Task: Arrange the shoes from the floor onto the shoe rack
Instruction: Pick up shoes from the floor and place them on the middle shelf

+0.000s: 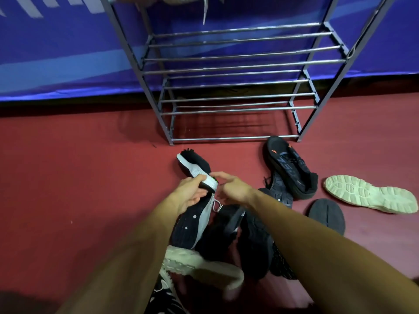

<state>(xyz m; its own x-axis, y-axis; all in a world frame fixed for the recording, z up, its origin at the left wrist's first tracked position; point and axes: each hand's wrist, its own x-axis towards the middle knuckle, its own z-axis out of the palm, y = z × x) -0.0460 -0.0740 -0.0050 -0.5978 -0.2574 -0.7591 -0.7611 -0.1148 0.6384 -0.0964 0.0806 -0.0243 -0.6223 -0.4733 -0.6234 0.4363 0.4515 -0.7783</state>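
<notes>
While left grip (192, 191) holds shoe (195, 165) by heel | toe, long axis toward rack (238, 69) | right grip (233, 186) slack

The shoe rack (240, 67) is standing on the floor (79, 166) before a banner (68, 53). A heap of shoes (251, 241) is lying in front of it, the foremost shoe (195, 165) pointing at the rack. An upturned shoe (371, 194) is lying right of the heap.

arms forward, left hand (190, 192) in curled grip, right hand (234, 186) loose
</notes>
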